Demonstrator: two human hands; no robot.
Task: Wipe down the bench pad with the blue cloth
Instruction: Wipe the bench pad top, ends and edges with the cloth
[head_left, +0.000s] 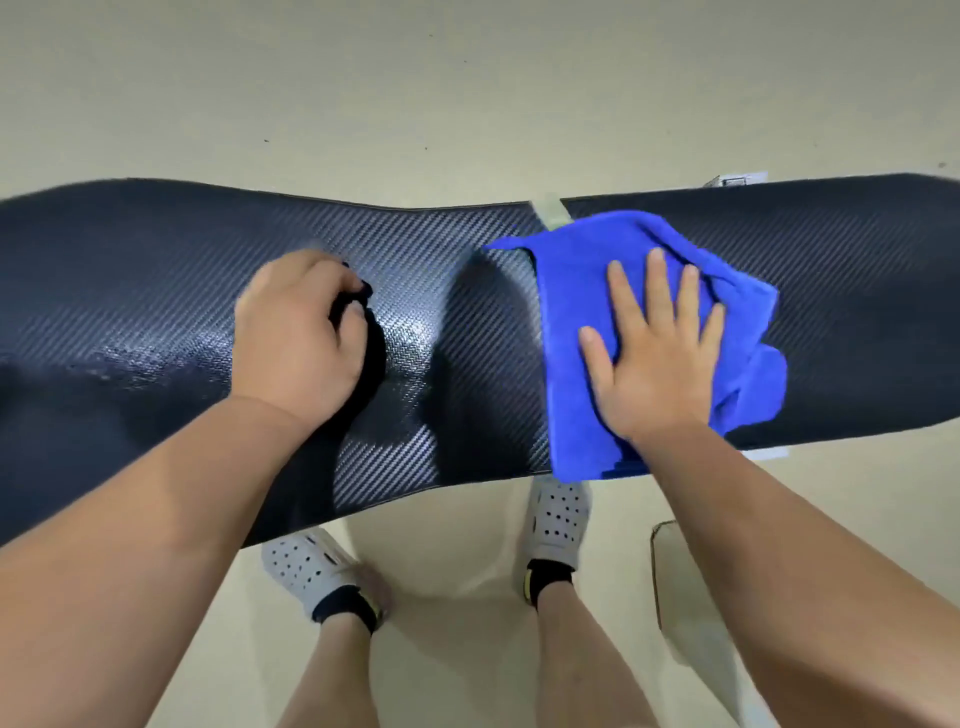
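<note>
Your right hand (654, 358) presses the blue cloth (571, 415) on the bench pad (156, 270), fingers (657, 280) spread for even wiping; your left hand (296, 338) curls its fingers round a dark object (371, 353) (unidentifiable).

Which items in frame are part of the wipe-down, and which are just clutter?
In the job:
- blue microfibre cloth
- black woven-texture bench pad
- right hand, pressing flat on the cloth
- left hand, gripping a small black object of unclear kind

Just there:
- pale tape strip at the pad's far edge
- white bracket
</note>
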